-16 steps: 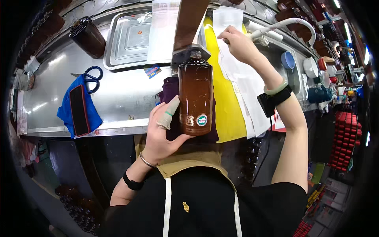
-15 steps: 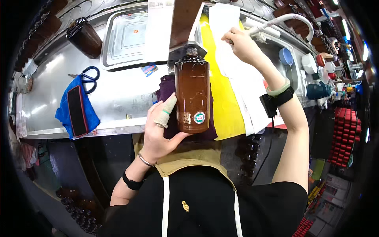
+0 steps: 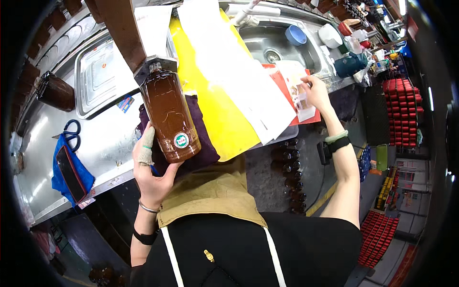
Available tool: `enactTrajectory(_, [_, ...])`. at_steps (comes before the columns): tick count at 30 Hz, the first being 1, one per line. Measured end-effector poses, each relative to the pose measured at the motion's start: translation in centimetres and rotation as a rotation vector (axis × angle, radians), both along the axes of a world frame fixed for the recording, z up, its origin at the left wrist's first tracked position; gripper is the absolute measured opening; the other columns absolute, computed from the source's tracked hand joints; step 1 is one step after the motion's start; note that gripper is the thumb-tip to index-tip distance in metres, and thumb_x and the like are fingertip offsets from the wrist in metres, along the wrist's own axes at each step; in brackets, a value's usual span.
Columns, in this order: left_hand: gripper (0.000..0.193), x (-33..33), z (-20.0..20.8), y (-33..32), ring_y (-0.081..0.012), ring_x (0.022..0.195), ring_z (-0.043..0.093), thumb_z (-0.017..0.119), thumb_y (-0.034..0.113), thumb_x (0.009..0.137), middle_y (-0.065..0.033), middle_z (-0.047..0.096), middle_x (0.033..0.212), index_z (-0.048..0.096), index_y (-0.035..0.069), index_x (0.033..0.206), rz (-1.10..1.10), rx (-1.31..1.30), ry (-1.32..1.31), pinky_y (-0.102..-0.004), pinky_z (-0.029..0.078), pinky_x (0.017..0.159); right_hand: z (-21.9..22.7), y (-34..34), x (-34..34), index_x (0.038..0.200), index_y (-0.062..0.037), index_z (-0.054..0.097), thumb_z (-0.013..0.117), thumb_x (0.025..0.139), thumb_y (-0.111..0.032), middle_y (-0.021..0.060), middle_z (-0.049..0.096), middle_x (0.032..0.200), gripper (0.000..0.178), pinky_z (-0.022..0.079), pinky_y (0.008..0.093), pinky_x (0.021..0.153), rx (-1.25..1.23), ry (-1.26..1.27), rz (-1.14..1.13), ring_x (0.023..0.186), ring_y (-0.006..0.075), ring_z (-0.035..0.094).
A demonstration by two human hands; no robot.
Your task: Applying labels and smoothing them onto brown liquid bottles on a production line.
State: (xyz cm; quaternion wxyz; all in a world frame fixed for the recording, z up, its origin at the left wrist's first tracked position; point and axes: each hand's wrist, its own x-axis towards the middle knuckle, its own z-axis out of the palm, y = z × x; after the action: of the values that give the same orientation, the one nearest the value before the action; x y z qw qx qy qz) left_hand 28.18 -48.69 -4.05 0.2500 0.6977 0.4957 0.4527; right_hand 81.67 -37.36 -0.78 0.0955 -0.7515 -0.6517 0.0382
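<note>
My left hand (image 3: 154,174) is wrapped round the lower part of a brown glass bottle (image 3: 167,112), thumb at its base and fingers along its left side. The bottle lies over a dark purple cloth (image 3: 203,138), its neck at the foot of a brown post (image 3: 122,33). A round green and white sticker (image 3: 181,140) shows near the bottle's base. Over a sheet of labels (image 3: 297,98) on a red sheet (image 3: 313,117), my right hand (image 3: 315,93) has thumb and fingertips pinched together. Whatever they hold is too small to make out.
White papers (image 3: 229,71) cover a yellow sheet (image 3: 215,126). Beyond are a sink (image 3: 258,38), a blue bowl (image 3: 296,35) and a metal tray (image 3: 82,95). At left lie scissors (image 3: 73,136), a blue cloth (image 3: 86,177) with a phone (image 3: 71,174), and another brown bottle (image 3: 56,93).
The view has swung right, bringing the sink and label sheet into sight. My right hand has moved from above the white papers toward the right, over the labels. My left hand still holds the bottle.
</note>
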Motion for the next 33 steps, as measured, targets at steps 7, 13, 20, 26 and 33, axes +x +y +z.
enactTrajectory(7, [0.084, 0.4, 0.3, -0.5, -0.0367, 0.137, 0.055, 0.087, 0.003, 0.073, -0.0198, 0.058, 0.151, 0.053, -0.003, 0.15, 0.046, -0.001, 0.011, -0.0438, 0.042, 0.115, -0.1, 8.5, 1.6, 0.133, -0.006, 0.07, 0.074, 0.093, -0.014, 0.0138, 0.076, 0.118, 0.041, 0.054, 0.0338, 0.091, -0.164, 0.258, 0.179, 0.098, 0.0222, 0.069])
enactTrajectory(13, [0.086, 0.7, 1.4, -0.7, -0.0358, 0.135, 0.057, 0.088, 0.002, 0.071, -0.0188, 0.059, 0.149, 0.053, -0.002, 0.15, 0.075, -0.012, 0.061, -0.0434, 0.043, 0.115, -1.0, 15.1, 4.7, 0.142, -0.0065, 0.063, 0.078, 0.089, -0.033, 0.0201, 0.07, 0.133, 0.061, 0.05, 0.0388, 0.106, -0.576, -0.036, 0.174, 0.124, 0.032, 0.066])
enactTrajectory(20, [0.084, 0.9, 1.5, -0.1, -0.0352, 0.134, 0.058, 0.086, 0.0, 0.07, -0.0174, 0.062, 0.145, 0.055, 0.0, 0.148, 0.095, -0.01, 0.068, -0.0432, 0.044, 0.114, -1.4, 17.1, 6.5, 0.1, -0.0043, 0.076, 0.084, 0.086, -0.038, 0.0106, 0.076, 0.091, 0.037, 0.053, 0.0363, 0.081, -0.56, -0.034, 0.164, 0.085, 0.0196, 0.068])
enactTrajectory(26, [0.082, 1.3, 1.5, 0.0, -0.0353, 0.132, 0.058, 0.084, 0.0, 0.069, -0.0176, 0.063, 0.143, 0.057, 0.0, 0.146, 0.118, -0.01, 0.076, -0.0433, 0.045, 0.113, -3.9, 20.1, 0.0, 0.093, -0.0044, 0.076, 0.085, 0.083, -0.034, 0.0119, 0.072, 0.082, 0.032, 0.054, 0.0364, 0.073, -0.122, 0.078, 0.17, 0.077, 0.0241, 0.068])
enactTrajectory(33, [0.084, 2.1, 2.0, -0.2, -0.0349, 0.129, 0.061, 0.087, 0.002, 0.069, -0.0186, 0.064, 0.138, 0.055, -0.002, 0.146, 0.209, -0.027, 0.039, -0.0418, 0.047, 0.11, -6.4, 20.0, -5.9, 0.096, -0.01, 0.078, 0.085, 0.076, -0.03, 0.0143, 0.078, 0.095, 0.029, 0.059, 0.0427, 0.085, -0.046, -0.107, -0.035, 0.093, 0.0322, 0.076])
